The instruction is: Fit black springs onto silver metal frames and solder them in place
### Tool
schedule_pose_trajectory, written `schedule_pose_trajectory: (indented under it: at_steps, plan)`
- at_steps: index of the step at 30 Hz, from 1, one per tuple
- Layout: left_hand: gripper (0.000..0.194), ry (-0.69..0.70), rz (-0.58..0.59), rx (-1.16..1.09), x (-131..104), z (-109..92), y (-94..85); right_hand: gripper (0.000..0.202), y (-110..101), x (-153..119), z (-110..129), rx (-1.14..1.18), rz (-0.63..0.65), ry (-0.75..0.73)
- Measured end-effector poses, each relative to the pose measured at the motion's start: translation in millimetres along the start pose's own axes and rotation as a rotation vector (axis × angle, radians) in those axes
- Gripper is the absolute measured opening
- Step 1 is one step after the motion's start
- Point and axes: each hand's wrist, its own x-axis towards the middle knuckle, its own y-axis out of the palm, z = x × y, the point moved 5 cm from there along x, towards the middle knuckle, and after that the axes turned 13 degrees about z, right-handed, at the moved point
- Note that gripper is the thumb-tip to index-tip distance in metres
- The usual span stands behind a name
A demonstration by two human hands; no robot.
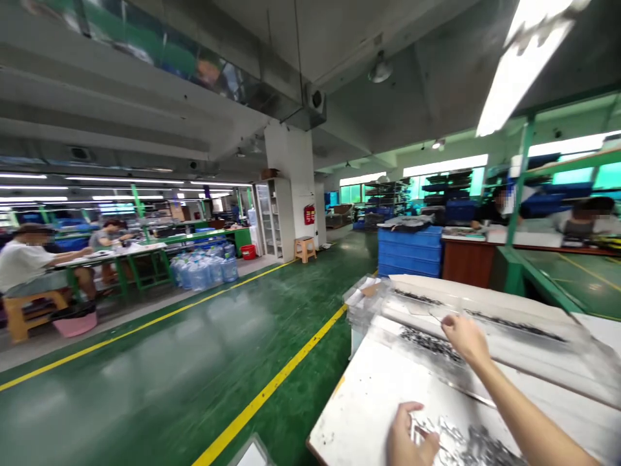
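My right hand [463, 336] reaches over the white table and pinches a thin, wire-like piece [435, 316] between thumb and fingertips. Below it, a clear plastic tray holds a dark heap of small metal parts [429, 343]. Closer to me, my left hand [411, 437] is curled with thumb and forefinger apart, beside a pile of small silvery metal parts [478, 443]. Some of those parts show in the gap between its fingers; whether any lies in the palm is hidden. Blur hides the exact shape of the parts.
The white tabletop [373, 382] has its edge at the left, beside a green floor with a yellow line [272, 391]. Blue crates [410, 249] are stacked behind the table. Large water bottles [204, 268] stand across the aisle; people sit at benches left and right.
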Motion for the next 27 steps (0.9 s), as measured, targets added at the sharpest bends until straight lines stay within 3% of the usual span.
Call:
schedule_pose_trajectory:
  at_steps: [2, 4, 6, 9, 13, 17, 21, 23, 27]
  plan:
    - [0.055, 0.029, -0.120, -0.051, 4, -1, 1.5, 0.016, -10, -15, 17, 0.136, -0.031, 0.005]
    - [0.056, 0.010, -0.129, -0.086, 10, -7, 6.4, 0.020, -18, -38, 29, 0.417, -0.084, -0.005]
    - [0.056, 0.023, -0.083, -0.065, 20, -24, 12.1, 0.031, -21, -65, 37, 0.743, -0.090, -0.006]
    - [0.055, 0.151, -0.032, 0.003, 42, -63, 22.2, 0.044, -24, -103, 39, 1.102, -0.047, -0.004]
    - [0.066, 0.012, 0.203, -0.057, 82, -78, 52.3, 0.046, -29, -129, 18, 1.295, -0.059, 0.043]
    - [0.074, -0.080, 0.388, -0.092, 105, -67, 74.4, 0.048, -22, -135, -10, 1.323, -0.070, 0.074]
    - [0.067, -0.027, 0.554, -0.218, 121, -55, 86.7, 0.045, -19, -145, -34, 1.113, -0.157, 0.081]
    - [0.057, -0.006, 0.576, -0.221, 128, -49, 90.3, 0.040, -23, -150, -43, 0.954, -0.188, 0.066]
    - [0.049, -0.012, 0.495, -0.094, 139, -36, 95.3, 0.035, -32, -154, -58, 0.805, -0.168, 0.038]
